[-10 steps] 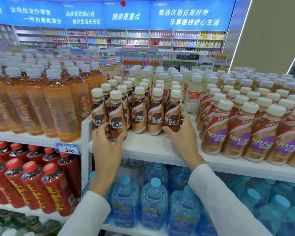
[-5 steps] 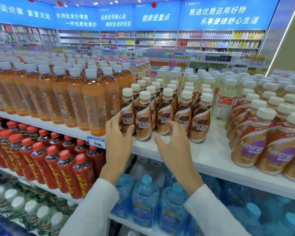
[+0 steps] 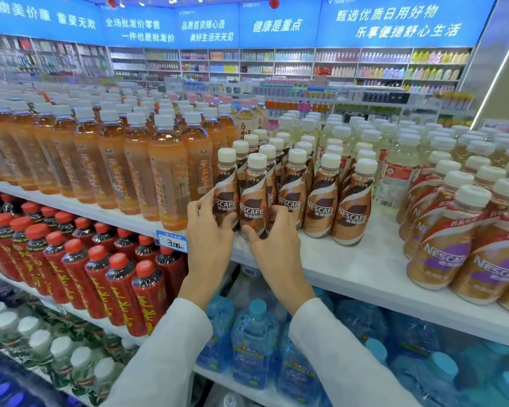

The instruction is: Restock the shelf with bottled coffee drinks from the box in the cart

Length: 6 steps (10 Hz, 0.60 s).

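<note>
A cluster of brown Nescafe coffee bottles point(image 3: 321, 201) with cream caps stands upright on the white shelf point(image 3: 365, 268). My left hand point(image 3: 209, 233) wraps the lower part of the leftmost front coffee bottle point(image 3: 225, 183), fingers on its left side and thumb on its right. My right hand point(image 3: 274, 245) grips the base of the neighbouring front coffee bottle point(image 3: 256, 195), thumb in front and fingers round its right side. Both bottles rest on the shelf. The box and the cart are out of view.
Tall orange tea bottles point(image 3: 165, 171) crowd the shelf to the left. Purple-label Nescafe bottles point(image 3: 441, 239) stand at the right, with a bare strip of shelf between. Red-capped dark bottles point(image 3: 115, 277) and blue water jugs point(image 3: 253, 345) fill the shelves below. A price tag point(image 3: 172, 240) marks the edge.
My right hand has moved left from the right end of the front row to the second bottle. My left hand stays on the leftmost bottle. The view has swung so the bottles sit further right.
</note>
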Motion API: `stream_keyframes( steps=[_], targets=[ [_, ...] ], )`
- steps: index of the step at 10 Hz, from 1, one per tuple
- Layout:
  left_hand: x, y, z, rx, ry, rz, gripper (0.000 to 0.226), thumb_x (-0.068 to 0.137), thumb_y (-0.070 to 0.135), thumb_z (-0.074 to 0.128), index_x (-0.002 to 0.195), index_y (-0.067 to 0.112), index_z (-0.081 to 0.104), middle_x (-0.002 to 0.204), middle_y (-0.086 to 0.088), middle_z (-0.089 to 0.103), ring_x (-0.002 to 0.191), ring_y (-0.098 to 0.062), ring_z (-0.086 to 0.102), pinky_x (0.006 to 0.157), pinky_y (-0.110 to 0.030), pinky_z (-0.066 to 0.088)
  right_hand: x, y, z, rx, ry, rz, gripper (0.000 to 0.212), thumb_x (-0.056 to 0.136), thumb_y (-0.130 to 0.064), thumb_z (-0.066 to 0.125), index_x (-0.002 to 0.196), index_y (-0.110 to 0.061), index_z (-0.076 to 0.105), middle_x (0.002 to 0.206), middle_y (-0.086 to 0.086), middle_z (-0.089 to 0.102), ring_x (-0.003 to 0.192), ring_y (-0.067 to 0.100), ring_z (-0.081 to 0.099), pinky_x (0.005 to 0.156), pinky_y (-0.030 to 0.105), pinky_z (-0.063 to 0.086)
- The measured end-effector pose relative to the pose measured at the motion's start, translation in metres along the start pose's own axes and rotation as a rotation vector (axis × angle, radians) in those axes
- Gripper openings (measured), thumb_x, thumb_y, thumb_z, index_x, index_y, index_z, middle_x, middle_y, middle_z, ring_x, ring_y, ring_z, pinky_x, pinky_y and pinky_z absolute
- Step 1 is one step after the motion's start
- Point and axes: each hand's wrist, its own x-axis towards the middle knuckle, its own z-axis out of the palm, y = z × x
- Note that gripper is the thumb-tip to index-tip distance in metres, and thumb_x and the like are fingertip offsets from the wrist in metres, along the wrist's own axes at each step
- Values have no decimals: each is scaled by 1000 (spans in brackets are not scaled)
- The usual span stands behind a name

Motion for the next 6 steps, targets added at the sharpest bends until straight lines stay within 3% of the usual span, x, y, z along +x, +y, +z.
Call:
stream_keyframes(
  steps=[2,4,6],
  targets=[
    [-4,3,-3,-6,1,16,58,92,23,74,144,22,49,124,7,44,109,-15,60,97,-41,56,0,0,0,-1,7,-7,51,86,-36,78,123,-23,46,120,-2,54,108,14,55,86,25,44],
    [-18,10,-3,-58,-4,-2,58,93,24,71,146,18,48,128,-1,48,112,-18,56,98,-43,52,-6,7,-18,12,-110,-7,58,91,-35,73,140,-20,44,135,-2,53,119,14,54,98,29,47],
    [-40,16,2,-62,2,-68,66,91,44,70,146,16,46,138,-2,46,128,-20,47,107,-42,44,-24,30,-62,-74,7,46,46,95,-43,62,137,-29,49,128,-12,58,112,5,54,100,35,50]
  ],
)
